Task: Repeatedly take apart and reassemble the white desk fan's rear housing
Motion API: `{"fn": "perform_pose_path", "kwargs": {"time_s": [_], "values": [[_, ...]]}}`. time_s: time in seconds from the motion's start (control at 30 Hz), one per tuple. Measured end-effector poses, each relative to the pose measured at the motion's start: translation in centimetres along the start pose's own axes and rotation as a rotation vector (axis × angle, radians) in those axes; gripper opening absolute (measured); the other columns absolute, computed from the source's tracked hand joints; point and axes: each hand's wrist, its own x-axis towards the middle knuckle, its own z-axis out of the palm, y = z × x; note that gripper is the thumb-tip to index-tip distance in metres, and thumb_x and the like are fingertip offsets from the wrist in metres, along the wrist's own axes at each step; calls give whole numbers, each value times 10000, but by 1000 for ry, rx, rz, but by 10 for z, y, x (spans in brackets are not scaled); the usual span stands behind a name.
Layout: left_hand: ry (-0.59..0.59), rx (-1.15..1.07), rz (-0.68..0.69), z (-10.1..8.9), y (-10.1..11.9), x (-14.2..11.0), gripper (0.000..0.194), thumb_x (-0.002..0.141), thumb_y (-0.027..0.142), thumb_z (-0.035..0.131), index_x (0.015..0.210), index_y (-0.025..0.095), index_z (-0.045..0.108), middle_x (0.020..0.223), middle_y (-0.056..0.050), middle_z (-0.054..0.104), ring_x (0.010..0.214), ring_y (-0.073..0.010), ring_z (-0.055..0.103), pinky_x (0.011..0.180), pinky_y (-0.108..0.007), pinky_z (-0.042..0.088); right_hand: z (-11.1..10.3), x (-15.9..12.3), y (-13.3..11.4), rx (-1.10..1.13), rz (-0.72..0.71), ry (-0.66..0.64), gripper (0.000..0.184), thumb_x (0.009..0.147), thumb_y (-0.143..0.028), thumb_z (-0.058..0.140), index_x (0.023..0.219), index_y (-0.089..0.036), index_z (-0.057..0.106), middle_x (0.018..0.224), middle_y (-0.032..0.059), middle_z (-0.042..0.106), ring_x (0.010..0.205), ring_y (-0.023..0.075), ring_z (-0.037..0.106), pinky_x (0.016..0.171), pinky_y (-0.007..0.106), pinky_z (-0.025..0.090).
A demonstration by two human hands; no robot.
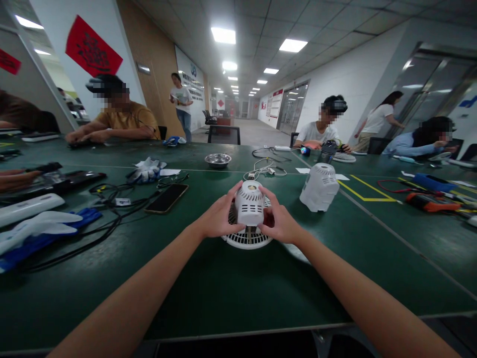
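Observation:
Between my two hands is a white vented motor housing (250, 204), with slots around its side and a round hole in its top. My left hand (222, 213) grips its left side and my right hand (278, 216) its right side, thumbs low at the front. Beneath it a round white fan grille (249, 242) lies flat on the green table (238, 288). A metal-looking piece shows in the gap between housing and grille; whether the two are joined I cannot tell. Behind lies a white USB cable (264, 169).
A white plastic housing (319, 188) stands to the right, a steel bowl (218, 160) behind. At left are a phone (167, 198), black cables (112, 219) and work gloves (44, 231). An orange multimeter (432, 203) lies far right. Other people sit across the table.

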Motion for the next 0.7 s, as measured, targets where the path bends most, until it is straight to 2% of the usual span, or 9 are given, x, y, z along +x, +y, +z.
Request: {"fn": "perform_pose_path", "kwargs": {"time_s": [0.1,0.3,0.43,0.57,0.7], "values": [[18,47,9,0,0,-1,1244,702,495,790,1605,254,-30,1437,-206,504,1214,-407,571,1033,-608,418,0,0,-2,30,13,-7,990,757,-211,697,1551,-280,109,872,9,663,639,172,632,627,325,526],[24,130,38,-4,13,0,1114,724,420,762,1590,277,76,1383,-161,538,1110,-342,622,953,-520,490,1,2,-1,33,73,-14,993,710,-162,710,1516,-282,143,784,-40,626,596,142,600,591,274,495],[37,124,53,-5,12,2,1075,715,420,762,1565,257,125,1307,-147,582,1036,-314,653,892,-480,523,0,4,-4,9,90,-27,989,707,-142,695,1514,-280,141,716,-69,593,588,134,583,583,259,477],[42,131,54,-4,7,3,1059,712,439,762,1552,244,148,1264,-149,602,989,-303,666,864,-474,535,0,5,-7,-1,102,-36,979,708,-125,685,1508,-282,143,698,-81,578,586,125,572,588,253,469],[22,113,46,-6,9,1,1034,728,437,758,1548,255,154,1316,-158,589,1036,-322,666,902,-499,525,-2,4,-8,12,122,-37,957,711,-129,690,1491,-290,160,723,-73,585,595,121,570,599,257,469]]}}
